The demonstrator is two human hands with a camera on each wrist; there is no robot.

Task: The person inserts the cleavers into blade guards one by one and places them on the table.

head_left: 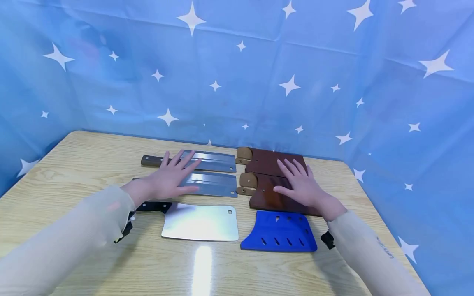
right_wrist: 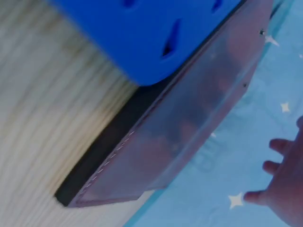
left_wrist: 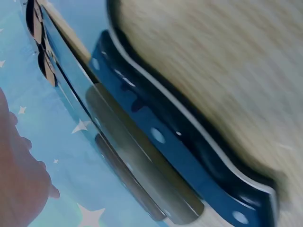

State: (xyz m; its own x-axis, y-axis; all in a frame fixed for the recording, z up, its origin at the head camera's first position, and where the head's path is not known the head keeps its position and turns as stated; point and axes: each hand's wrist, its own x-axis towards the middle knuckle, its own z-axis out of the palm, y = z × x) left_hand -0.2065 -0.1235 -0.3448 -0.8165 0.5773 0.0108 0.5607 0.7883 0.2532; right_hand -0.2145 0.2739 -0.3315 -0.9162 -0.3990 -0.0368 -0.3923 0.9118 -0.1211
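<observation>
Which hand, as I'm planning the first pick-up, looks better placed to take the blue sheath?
Probably the right hand: it is over the brown sheaths, close to the blue sheath, spread and holding nothing. The left hand, also free, is farther off, over two of the cleavers.

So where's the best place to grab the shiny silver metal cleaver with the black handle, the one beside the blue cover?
Probably by its black riveted handle, coming from above on the left. It sticks out left of the broad silver metal blade, lined up with the far edge. The near long edge looks like the cutting side, so avoid that.
</observation>
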